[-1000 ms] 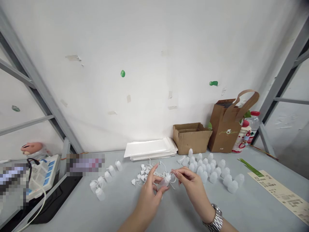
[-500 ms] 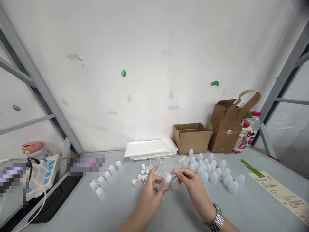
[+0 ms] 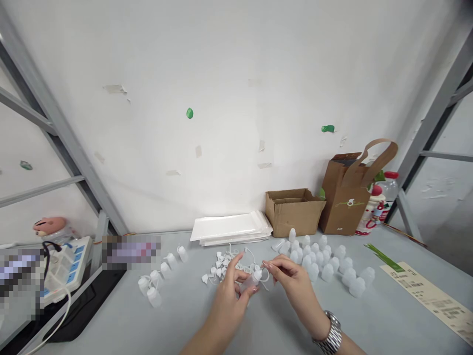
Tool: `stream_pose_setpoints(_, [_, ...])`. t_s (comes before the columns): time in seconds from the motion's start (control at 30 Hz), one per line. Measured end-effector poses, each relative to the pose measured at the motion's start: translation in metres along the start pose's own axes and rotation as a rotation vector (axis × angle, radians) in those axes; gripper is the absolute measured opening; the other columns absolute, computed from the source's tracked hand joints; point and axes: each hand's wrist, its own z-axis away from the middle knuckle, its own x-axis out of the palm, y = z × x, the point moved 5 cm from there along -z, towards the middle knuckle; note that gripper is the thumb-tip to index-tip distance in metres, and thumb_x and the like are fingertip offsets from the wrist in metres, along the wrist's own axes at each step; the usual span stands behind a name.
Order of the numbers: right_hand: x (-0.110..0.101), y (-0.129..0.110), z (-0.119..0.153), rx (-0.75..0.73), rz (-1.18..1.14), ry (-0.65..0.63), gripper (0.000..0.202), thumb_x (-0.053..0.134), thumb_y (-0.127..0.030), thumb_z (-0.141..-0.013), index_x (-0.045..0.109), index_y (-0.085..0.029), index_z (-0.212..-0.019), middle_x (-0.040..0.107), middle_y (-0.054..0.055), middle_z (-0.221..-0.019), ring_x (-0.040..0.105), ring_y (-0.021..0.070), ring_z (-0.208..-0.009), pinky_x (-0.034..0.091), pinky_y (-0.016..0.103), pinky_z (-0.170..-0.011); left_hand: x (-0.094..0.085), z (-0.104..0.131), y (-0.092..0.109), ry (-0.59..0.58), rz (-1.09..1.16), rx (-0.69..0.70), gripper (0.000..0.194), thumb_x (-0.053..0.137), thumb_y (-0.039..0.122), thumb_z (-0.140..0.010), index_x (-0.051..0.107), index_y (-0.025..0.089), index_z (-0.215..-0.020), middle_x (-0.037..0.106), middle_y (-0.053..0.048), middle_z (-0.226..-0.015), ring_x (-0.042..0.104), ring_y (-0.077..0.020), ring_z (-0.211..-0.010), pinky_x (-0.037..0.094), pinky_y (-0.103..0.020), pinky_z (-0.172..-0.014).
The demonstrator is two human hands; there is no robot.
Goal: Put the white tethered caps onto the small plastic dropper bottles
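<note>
My left hand [image 3: 232,293] is closed around a small translucent plastic bottle [image 3: 249,283], which is tilted with its top toward the right. A white cap [image 3: 257,272] sits at the bottle's neck, and a thin strap [image 3: 265,277] loops out from it. At the end of this strap, the thumb and fingers of my right hand [image 3: 290,276] are pinched together. Behind my left hand lies a pile of loose white caps with straps [image 3: 219,265]. Several uncapped bottles [image 3: 314,256] stand in a group to the right. Several capped bottles [image 3: 164,269] stand in a row at the left.
White envelopes [image 3: 231,227], a cardboard box [image 3: 294,217] and a brown paper bag [image 3: 343,207] line the wall. A power strip [image 3: 70,271] and a black flat object [image 3: 88,305] lie at left. A printed paper strip [image 3: 428,296] lies at right.
My right fingertips have shifted slightly left and down, close to the cap. The bottle in my left hand has barely moved.
</note>
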Motion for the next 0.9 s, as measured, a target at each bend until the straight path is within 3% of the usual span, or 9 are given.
stream_pose_setpoints(0.13, [0.000, -0.001, 0.000, 0.027, -0.048, -0.012, 0.033, 0.064, -0.050, -0.068, 0.065, -0.019, -0.057, 0.051, -0.001, -0.057, 0.046, 0.0145, -0.057, 0.038, 0.026, -0.057, 0.000, 0.000, 0.000, -0.007, 0.010, -0.001, 0.060, 0.055, 0.023, -0.076, 0.028, 0.019, -0.130, 0.062, -0.003, -0.086, 0.051, -0.0122, -0.058, 0.043, -0.028, -0.064])
stream_pose_setpoints(0.47, [0.013, 0.013, 0.000, 0.262, -0.463, -0.116, 0.030, 0.071, -0.046, -0.060, 0.066, -0.016, -0.058, 0.050, -0.002, -0.053, 0.041, 0.0116, -0.052, 0.035, 0.024, -0.054, -0.001, 0.001, -0.001, 0.011, 0.024, 0.030, 0.058, 0.055, 0.024, -0.075, 0.031, 0.021, -0.128, 0.063, -0.002, -0.086, 0.052, -0.0124, -0.058, 0.043, -0.027, -0.063])
stream_pose_setpoints(0.7, [0.008, 0.007, -0.001, 0.158, -0.278, -0.091, 0.032, 0.066, -0.045, -0.067, 0.060, -0.018, -0.052, 0.051, -0.002, -0.055, 0.045, 0.0135, -0.057, 0.036, 0.025, -0.058, 0.000, 0.002, 0.000, 0.001, 0.003, 0.003, 0.059, 0.055, 0.026, -0.076, 0.030, 0.020, -0.129, 0.062, -0.003, -0.086, 0.049, -0.0115, -0.056, 0.043, -0.027, -0.061])
stream_pose_setpoints(0.9, [0.003, -0.002, -0.001, 0.022, -0.077, -0.038, 0.033, 0.065, -0.050, -0.067, 0.064, -0.019, -0.055, 0.049, -0.002, -0.056, 0.046, 0.0138, -0.054, 0.039, 0.025, -0.054, 0.000, 0.001, -0.006, 0.002, 0.018, 0.002, 0.059, 0.056, 0.029, -0.075, 0.033, 0.020, -0.128, 0.062, -0.003, -0.085, 0.050, -0.0116, -0.056, 0.042, -0.026, -0.061])
